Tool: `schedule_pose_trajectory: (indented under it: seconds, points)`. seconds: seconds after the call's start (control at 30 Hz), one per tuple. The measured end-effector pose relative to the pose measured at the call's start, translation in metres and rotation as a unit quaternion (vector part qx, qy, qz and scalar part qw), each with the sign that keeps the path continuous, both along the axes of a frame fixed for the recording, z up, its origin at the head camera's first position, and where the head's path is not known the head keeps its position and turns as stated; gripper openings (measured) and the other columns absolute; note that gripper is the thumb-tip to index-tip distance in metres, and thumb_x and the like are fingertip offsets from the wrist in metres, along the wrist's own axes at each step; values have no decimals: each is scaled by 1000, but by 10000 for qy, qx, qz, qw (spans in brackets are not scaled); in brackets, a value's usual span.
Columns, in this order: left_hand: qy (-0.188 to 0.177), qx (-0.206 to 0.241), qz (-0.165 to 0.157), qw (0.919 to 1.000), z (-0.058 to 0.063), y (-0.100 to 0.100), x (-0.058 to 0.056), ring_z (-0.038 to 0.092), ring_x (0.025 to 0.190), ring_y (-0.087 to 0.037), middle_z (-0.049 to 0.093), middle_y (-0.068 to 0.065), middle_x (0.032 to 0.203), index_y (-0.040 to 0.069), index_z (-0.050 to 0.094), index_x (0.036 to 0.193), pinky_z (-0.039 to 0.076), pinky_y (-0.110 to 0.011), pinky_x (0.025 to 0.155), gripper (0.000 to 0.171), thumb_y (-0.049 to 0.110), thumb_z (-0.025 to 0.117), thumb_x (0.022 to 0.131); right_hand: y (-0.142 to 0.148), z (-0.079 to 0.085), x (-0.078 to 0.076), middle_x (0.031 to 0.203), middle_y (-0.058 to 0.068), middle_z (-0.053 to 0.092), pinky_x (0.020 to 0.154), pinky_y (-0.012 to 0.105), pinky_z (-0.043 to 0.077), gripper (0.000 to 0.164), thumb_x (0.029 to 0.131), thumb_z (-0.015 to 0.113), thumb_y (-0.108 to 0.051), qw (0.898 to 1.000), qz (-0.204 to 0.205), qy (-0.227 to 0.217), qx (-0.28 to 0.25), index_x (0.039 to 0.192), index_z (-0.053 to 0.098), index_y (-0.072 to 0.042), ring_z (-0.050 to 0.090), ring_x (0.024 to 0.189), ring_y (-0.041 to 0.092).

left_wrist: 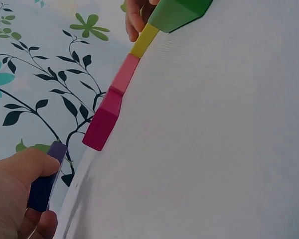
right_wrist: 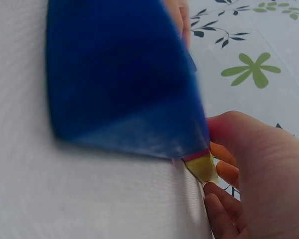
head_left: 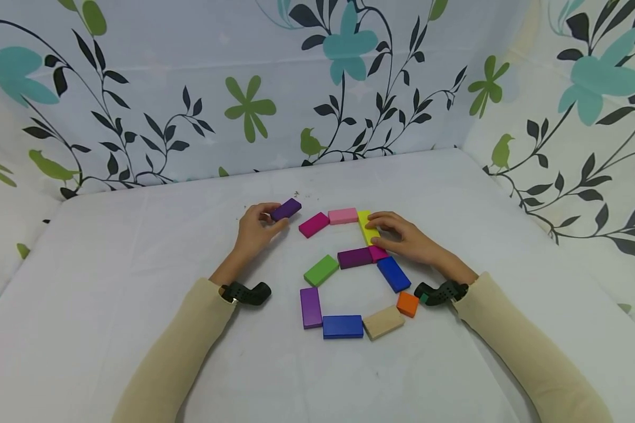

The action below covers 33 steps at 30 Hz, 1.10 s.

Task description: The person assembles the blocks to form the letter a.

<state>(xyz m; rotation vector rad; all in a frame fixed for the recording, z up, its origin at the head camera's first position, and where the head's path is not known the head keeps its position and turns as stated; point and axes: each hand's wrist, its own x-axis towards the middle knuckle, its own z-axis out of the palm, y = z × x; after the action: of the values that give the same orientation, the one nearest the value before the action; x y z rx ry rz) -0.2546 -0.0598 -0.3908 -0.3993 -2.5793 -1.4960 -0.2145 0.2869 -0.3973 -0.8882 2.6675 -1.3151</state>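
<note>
In the head view my left hand [head_left: 256,228] pinches a purple block [head_left: 287,209] between thumb and fingers, left of the pink blocks. The left wrist view shows this purple block [left_wrist: 47,177] apart from the magenta block [left_wrist: 102,122]. My right hand [head_left: 407,238] has its thumb and fingertips on the yellow block [head_left: 367,228], which lies on the cloth. Touching its upper end is a light pink block [head_left: 343,216], and the magenta block [head_left: 314,225] follows to the left. A small pink block [head_left: 378,253] sits just below the yellow one.
Below, a ring includes a dark purple block [head_left: 354,258], green block [head_left: 321,270], violet block [head_left: 311,308], blue block [head_left: 343,326], tan block [head_left: 383,322], orange block [head_left: 407,304] and another blue block [head_left: 394,274]. White cloth [head_left: 111,282] covers the table; patterned curtain [head_left: 190,76] stands behind.
</note>
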Motion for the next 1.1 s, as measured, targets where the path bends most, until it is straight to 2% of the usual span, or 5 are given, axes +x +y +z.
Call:
schedule_pose_trajectory:
  seconds: [0.4, 0.67, 0.97, 1.1]
  points:
    - [-6, 220, -111, 9997, 1, 3, 6, 53, 98, -28, 54, -19, 117, -2, 59, 128, 41, -27, 77, 42, 12, 70, 89, -1, 3, 2, 143, 18, 43, 110, 48, 33, 34, 94, 62, -5, 10000, -2, 35, 63, 128, 57, 1, 39, 135, 34]
    - [-27, 260, -215, 9994, 3, 8, 12, 54, 99, -28, 55, -18, 118, 1, 60, 127, 42, -30, 77, 42, 14, 71, 90, -1, 2, 2, 143, 20, 43, 109, 51, 32, 33, 94, 62, -5, 10000, -3, 91, 34, 127, 58, 3, 40, 134, 37]
    - [277, 208, -418, 9985, 6, 15, 21, 55, 95, -27, 57, -18, 117, 0, 62, 125, 42, -24, 72, 41, 11, 73, 87, -2, 1, 1, 144, 18, 42, 110, 47, 33, 34, 94, 62, -5, 10000, -2, -19, 15, 127, 57, 2, 39, 135, 35]
    - [403, 162, -550, 9975, 8, 19, 25, 56, 94, -28, 58, -18, 117, 0, 62, 124, 43, -26, 72, 41, 10, 73, 86, -1, 3, 2, 145, 18, 41, 111, 47, 32, 34, 94, 61, -4, 10000, -4, -57, 10, 128, 57, 1, 38, 136, 34]
